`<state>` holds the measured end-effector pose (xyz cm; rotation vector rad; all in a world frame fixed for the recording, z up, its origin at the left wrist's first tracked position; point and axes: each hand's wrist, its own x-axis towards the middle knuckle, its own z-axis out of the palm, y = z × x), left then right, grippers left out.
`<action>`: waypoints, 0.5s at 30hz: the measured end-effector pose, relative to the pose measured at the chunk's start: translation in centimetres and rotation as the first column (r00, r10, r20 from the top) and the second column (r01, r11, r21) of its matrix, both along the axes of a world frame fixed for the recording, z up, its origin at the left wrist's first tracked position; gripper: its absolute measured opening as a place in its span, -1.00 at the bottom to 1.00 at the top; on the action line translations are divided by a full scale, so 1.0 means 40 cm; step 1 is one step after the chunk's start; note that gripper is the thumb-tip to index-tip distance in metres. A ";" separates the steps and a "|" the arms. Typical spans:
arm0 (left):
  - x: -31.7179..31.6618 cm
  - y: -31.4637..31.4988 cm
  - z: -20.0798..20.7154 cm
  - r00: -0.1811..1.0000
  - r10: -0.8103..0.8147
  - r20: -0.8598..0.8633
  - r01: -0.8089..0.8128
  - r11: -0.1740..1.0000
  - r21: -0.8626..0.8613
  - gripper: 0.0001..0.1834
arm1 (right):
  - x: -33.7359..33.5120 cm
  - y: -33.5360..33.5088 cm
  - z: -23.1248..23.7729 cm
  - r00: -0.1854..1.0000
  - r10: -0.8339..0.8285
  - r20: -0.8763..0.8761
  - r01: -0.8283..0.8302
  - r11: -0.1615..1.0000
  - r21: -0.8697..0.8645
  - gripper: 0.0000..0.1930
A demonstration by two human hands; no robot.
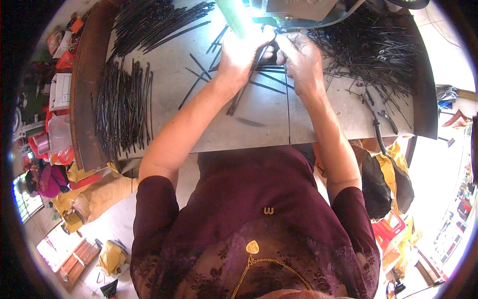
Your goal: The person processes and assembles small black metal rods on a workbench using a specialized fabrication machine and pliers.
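Note:
My left hand (238, 62) is closed around a few thin black strips (242, 95), whose lower ends slant down past the wrist. Beside it, my right hand (305, 64) pinches what looks like the end of a thin black strip, close to my left fingertips. Both hands meet just below the metal body of a machine (311, 9), under a glaring light. Glare and the fingers hide the exact point where the strip ends meet. Several loose black strips (194, 82) lie on the grey table (214, 132) around the hands.
A row of black strips (122, 107) lies at the left, below a larger pile (154, 25). A tangled heap of black strips (373, 47) covers the right side. A plier-like hand tool (372, 112) lies near the right edge. A pale tube (231, 17) slants above my left hand.

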<state>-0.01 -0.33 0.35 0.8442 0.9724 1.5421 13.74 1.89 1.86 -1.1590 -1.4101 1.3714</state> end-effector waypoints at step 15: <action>-0.009 0.012 -0.021 0.995 -0.076 0.057 0.076 0.997 0.005 -0.83 | -0.013 -0.009 0.007 0.992 -0.060 -0.110 0.051 0.995 -0.089 -0.80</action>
